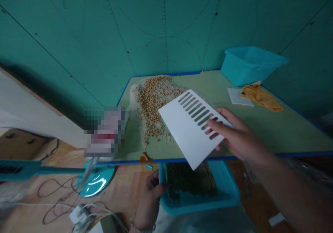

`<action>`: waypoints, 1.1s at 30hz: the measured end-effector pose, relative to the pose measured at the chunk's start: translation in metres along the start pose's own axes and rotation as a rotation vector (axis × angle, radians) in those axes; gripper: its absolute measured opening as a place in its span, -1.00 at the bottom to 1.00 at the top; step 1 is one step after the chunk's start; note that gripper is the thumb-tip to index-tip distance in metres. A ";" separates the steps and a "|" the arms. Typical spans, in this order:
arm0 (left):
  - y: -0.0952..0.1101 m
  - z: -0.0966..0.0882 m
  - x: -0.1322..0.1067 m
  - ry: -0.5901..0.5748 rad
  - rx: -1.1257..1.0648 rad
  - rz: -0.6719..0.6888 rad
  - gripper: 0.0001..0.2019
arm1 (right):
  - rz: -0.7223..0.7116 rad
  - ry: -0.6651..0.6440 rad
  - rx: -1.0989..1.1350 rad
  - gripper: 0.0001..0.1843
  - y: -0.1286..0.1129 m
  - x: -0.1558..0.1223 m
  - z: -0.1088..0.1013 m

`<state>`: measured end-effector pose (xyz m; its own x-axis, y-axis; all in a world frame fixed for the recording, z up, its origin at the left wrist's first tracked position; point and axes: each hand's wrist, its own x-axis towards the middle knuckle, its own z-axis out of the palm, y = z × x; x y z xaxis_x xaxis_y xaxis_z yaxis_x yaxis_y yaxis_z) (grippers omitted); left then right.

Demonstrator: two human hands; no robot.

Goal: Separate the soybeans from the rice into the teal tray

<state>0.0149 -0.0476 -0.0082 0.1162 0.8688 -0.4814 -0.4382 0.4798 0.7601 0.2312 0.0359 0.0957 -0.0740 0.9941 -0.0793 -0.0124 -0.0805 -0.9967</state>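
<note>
My right hand (pixel 235 136) grips a white plastic scraper (pixel 189 125) with a row of slots, holding it tilted above the front of the green table (pixel 273 125). My left hand (pixel 149 195) holds the left rim of a blue tray (pixel 223 196) that sits below the table's front edge and contains yellow beans. A pile of yellow beans mixed with white grains (pixel 153 103) lies on the table's left part, just left of the scraper.
A blue tub (pixel 249 65) stands at the table's back right, with an orange cloth (pixel 261 97) and a white sheet (pixel 239 97) before it. A blurred box (pixel 104 132) rests at the left corner. A teal lamp base (pixel 97 181) and cables lie on the floor.
</note>
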 end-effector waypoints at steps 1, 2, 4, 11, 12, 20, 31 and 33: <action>0.000 -0.002 0.000 0.015 -0.007 0.007 -0.84 | -0.029 -0.048 -0.016 -0.78 -0.001 0.005 0.012; 0.000 -0.003 -0.001 0.030 -0.014 0.012 -0.85 | -0.051 -0.078 -0.040 -0.80 -0.002 0.011 0.025; 0.001 -0.005 -0.002 0.056 -0.017 0.016 -0.86 | -0.084 -0.105 -0.074 -0.83 -0.004 0.021 0.049; 0.004 -0.009 -0.008 0.107 -0.029 0.060 -0.86 | -0.172 -0.214 -0.200 -0.85 -0.003 0.042 0.106; 0.005 -0.009 -0.009 0.112 -0.028 0.060 -0.87 | -0.184 -0.219 -0.219 -0.86 -0.001 0.044 0.109; 0.004 -0.015 -0.011 0.140 -0.007 0.076 -0.90 | -0.157 -0.157 -0.323 -0.85 0.003 0.057 0.098; -0.002 -0.019 -0.008 0.134 0.001 0.068 -0.91 | -0.137 -0.099 -0.324 -0.85 0.004 0.057 0.047; -0.001 -0.018 -0.009 0.135 0.013 0.058 -0.90 | -0.137 -0.100 -0.326 -0.86 0.005 0.059 0.038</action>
<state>-0.0013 -0.0583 -0.0123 -0.0303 0.8710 -0.4903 -0.4289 0.4317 0.7935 0.1884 0.0914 0.0870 -0.1908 0.9808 0.0415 0.2885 0.0964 -0.9526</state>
